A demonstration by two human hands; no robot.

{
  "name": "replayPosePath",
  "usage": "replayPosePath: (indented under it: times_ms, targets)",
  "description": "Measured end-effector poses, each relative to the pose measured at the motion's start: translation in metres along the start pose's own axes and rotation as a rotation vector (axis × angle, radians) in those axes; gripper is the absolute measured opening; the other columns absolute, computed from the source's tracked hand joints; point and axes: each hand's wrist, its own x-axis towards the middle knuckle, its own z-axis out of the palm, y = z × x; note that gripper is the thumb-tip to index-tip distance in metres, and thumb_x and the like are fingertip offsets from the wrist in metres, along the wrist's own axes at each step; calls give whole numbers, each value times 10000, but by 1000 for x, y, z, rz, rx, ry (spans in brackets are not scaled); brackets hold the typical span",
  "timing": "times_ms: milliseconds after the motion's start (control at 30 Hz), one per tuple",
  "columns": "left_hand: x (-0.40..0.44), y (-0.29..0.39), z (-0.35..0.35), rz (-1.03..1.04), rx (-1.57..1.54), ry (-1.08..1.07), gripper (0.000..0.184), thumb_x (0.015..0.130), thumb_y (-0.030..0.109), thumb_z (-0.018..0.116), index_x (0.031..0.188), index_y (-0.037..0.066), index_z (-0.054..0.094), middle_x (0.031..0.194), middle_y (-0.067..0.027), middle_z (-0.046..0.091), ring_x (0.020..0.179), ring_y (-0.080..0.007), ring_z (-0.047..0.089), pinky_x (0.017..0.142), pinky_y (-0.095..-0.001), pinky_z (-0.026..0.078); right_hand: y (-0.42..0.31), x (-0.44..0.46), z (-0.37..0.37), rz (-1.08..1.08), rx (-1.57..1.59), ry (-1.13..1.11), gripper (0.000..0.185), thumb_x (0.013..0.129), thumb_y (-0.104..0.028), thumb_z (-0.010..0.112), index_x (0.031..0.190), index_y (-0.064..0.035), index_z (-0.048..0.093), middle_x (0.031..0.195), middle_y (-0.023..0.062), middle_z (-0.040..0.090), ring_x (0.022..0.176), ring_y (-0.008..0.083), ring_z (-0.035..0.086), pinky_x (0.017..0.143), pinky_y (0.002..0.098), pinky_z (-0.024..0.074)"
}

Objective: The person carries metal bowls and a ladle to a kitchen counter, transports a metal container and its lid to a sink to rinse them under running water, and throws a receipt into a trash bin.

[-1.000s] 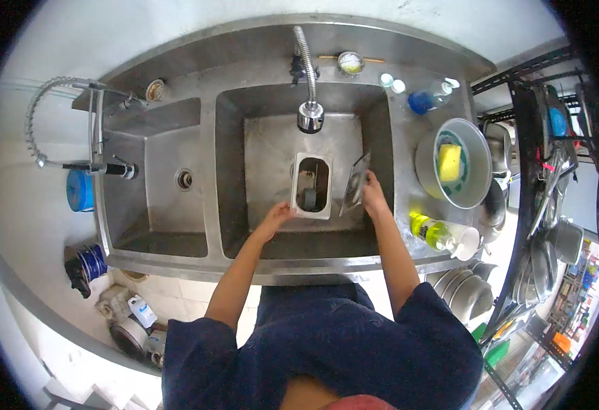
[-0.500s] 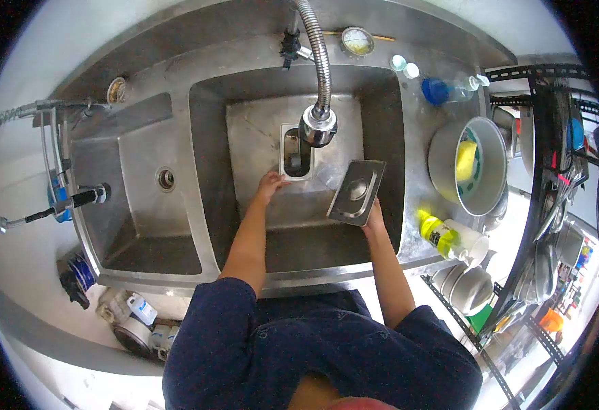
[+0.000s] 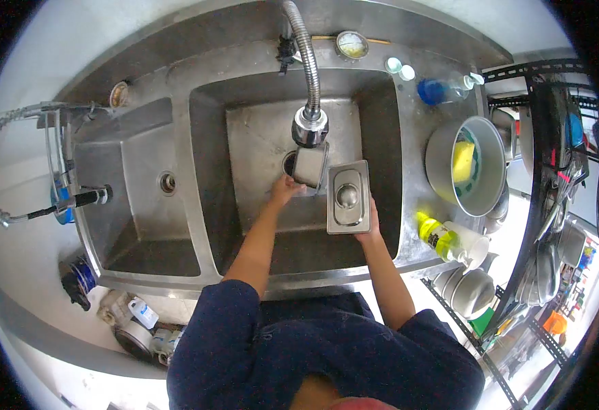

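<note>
partly hidden by faucet head (image 3: 310,130): metal container (image 3: 310,167); pot (image 3: 440,164) beside sink (image 3: 252,150).

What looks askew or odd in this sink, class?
The steel container, tipped over in the left hand beside the drain: its outside, rather than its mouth, faces the camera. That seems deliberate; nothing else clearly stands out.

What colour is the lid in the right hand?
The lid is plain silver-grey, shown best in the head view.
</note>
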Motion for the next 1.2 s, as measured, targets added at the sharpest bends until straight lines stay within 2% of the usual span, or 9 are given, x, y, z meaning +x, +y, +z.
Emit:
replayPosePath:
  times_ms: [100, 300, 400, 500, 600, 700, 900, 1100, 1200]
  targets:
    - [-5, 43, 30, -94, 420, 53, 417, 603, 395, 734, 720, 40, 550, 681, -89, 585, 630, -220, 553, 585, -328, 442, -9, -7, -7, 0, 37, -12, 372, 898, -332, 327, 1132, -82, 474, 1089, 74, 536, 978, 218, 521, 874, 373, 416]
    - [-11, 75, 81, -7, 565, 5, 280, 718, 278, 661, 734, 22, 549, 655, -134, 578, 629, -306, 562, 591, -374, 429, -22, -10, -20, -27, 8, 27, 408, 890, -379, 350, 1164, -97, 457, 1107, 67, 523, 994, 213, 509, 877, 370, 412]
    - [-3, 52, 102, 102, 484, 137, 219, 752, 232, 633, 730, 30, 551, 621, -109, 563, 624, -242, 572, 571, -347, 427, -26, -15, -22, -40, -7, 61, 412, 889, -384, 353, 1168, -99, 455, 1111, 65, 519, 993, 211, 508, 876, 367, 412]
    - [11, 32, 90, -26, 225, 137, 196, 741, 224, 633, 747, 53, 538, 683, -72, 579, 634, -214, 558, 583, -340, 451, -27, -14, -22, -34, -4, 67, 414, 888, -388, 354, 1167, -99, 455, 1112, 65, 518, 989, 208, 509, 871, 361, 415]
    - [13, 35, 63, -203, -646, 134, 161, 766, 190, 625, 766, 87, 501, 713, -22, 545, 624, -154, 529, 557, -312, 461, -28, -16, -16, -15, 37, 38, 412, 889, -388, 355, 1167, -101, 455, 1111, 63, 519, 986, 202, 510, 866, 353, 416]
    - [32, 13, 31, -245, -647, 153, 146, 784, 151, 610, 788, 113, 469, 746, -1, 514, 664, -138, 523, 567, -326, 492, -28, -15, -15, -7, 43, 4, 408, 890, -385, 355, 1166, -103, 456, 1107, 61, 521, 986, 196, 510, 864, 345, 416]
    - [48, 16, 19, -235, -717, 474, 168, 780, 114, 606, 788, 65, 445, 684, -19, 480, 624, -144, 509, 607, -384, 526, -26, -17, -4, 44, 13, -42, 410, 892, -380, 353, 1162, -90, 457, 1099, 61, 525, 987, 192, 510, 865, 344, 416]
    - [50, 17, 7, -284, -475, 570, 191, 784, 148, 611, 870, 36, 483, 704, -39, 517, 555, -143, 501, 536, -339, 524, -23, -16, 3, 55, -3, -41, 410, 892, -380, 349, 1161, -90, 459, 1099, 65, 527, 982, 194, 515, 863, 352, 418]
    - [47, 20, -6, -341, -552, 510, 229, 782, 180, 618, 921, 41, 499, 721, -48, 538, 583, -150, 526, 528, -319, 517, -24, -18, 8, 57, -17, -47, 408, 892, -380, 349, 1157, -91, 462, 1096, 66, 528, 979, 196, 517, 859, 356, 422]
